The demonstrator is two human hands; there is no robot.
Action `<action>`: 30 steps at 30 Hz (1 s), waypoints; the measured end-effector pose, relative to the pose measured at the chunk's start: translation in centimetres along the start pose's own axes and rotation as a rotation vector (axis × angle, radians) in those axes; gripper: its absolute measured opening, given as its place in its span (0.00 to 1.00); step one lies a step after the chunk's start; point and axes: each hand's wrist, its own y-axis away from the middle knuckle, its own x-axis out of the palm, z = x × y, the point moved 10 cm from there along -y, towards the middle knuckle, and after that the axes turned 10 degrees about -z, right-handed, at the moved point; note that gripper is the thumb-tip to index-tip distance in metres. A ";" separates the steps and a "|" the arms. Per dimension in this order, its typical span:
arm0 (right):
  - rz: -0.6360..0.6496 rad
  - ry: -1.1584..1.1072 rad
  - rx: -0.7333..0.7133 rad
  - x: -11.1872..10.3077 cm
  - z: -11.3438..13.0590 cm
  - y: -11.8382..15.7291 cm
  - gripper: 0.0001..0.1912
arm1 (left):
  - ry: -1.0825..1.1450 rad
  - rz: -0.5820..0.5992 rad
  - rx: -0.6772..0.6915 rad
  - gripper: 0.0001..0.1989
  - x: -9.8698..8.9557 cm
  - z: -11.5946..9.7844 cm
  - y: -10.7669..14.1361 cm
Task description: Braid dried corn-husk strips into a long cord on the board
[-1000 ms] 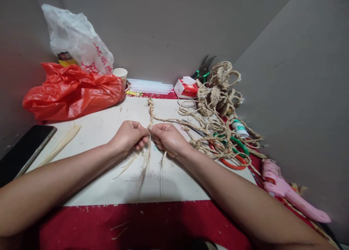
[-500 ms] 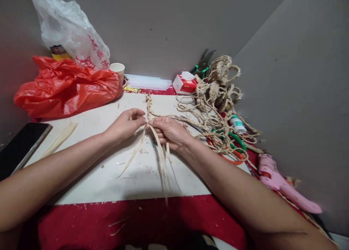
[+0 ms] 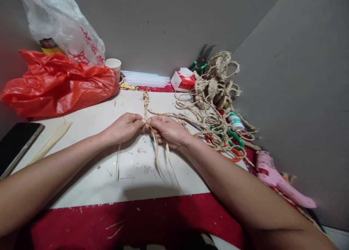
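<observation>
A short braid of pale dried plant fibre [image 3: 146, 105] lies upright in the picture on the white board [image 3: 89, 177]. At its near end my left hand [image 3: 124, 127] pinches a strand, the tail of which hangs below the palm. Close against it, my right hand [image 3: 167, 130] grips the braid's end between thumb and finger. Loose fibre strands [image 3: 156, 148] fan down from beneath the right fingers. A thin twisted cord leads from the braid towards a heap of braided cord [image 3: 211, 93] on the right. The exact crossing of strands is hidden by my fingertips.
Scissors with green handles [image 3: 236, 138], an orange-handled tool [image 3: 233, 156] and a pink glue gun [image 3: 283, 181] lie right. Behind stand a tissue pack [image 3: 183, 83], clear sticks [image 3: 147, 79] and a paper cup [image 3: 113, 65]. A red plastic bag [image 3: 62, 86] and a phone [image 3: 17, 144] are left.
My left hand's fingers have closed onto a strand at the braid's end, and its tail has swung left. My right hand keeps its grip. The view has shifted slightly.
</observation>
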 end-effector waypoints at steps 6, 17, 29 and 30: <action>-0.011 0.048 -0.043 0.0 0.3 0.0 0.11 | 0.358 0.209 -0.276 0.08 1.7 1.4 1.0; -0.084 0.518 -0.355 -0.5 2.7 0.1 0.10 | 0.426 0.159 -0.436 0.10 1.7 2.8 0.8; -0.168 1.035 -0.584 0.4 4.1 1.3 0.10 | 0.403 0.066 -0.389 0.09 1.6 2.6 0.6; -0.138 1.029 -0.560 0.5 4.0 1.3 0.10 | 0.379 0.039 -0.378 0.09 1.4 2.6 0.6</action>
